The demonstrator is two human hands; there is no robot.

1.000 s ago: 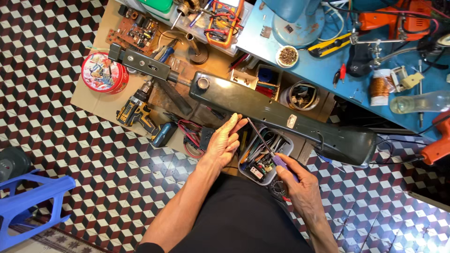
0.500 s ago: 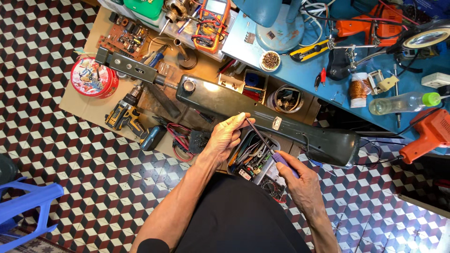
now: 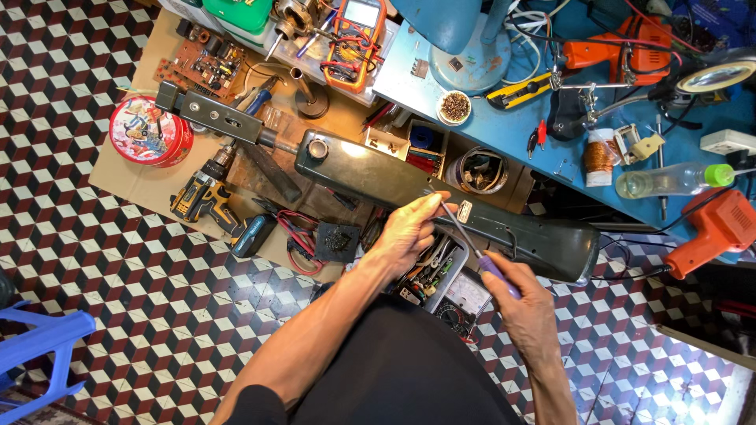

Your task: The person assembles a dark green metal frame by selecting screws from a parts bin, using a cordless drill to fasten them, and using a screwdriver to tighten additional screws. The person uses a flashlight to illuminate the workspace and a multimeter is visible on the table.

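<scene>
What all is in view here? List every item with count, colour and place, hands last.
long housing: 1, dark green, lying slantwise across the middle
screwdriver: 1, purple handle, in the right hand, tip at the left fingers
parts tray: 1, grey, under the hands
meter: 1, dark with white dial, beside the tray
cordless drill: 1, yellow and black, on the cardboard at left
round tin: 1, red, far left
circuit board: 1, brown, top left
multimeter: 1, orange, top centre
bottle: 1, clear with green cap, on the blue bench
heat gun: 1, orange, right edge
stool: 1, blue, bottom left
left hand: on the housing
right hand: gripping the screwdriver
</scene>
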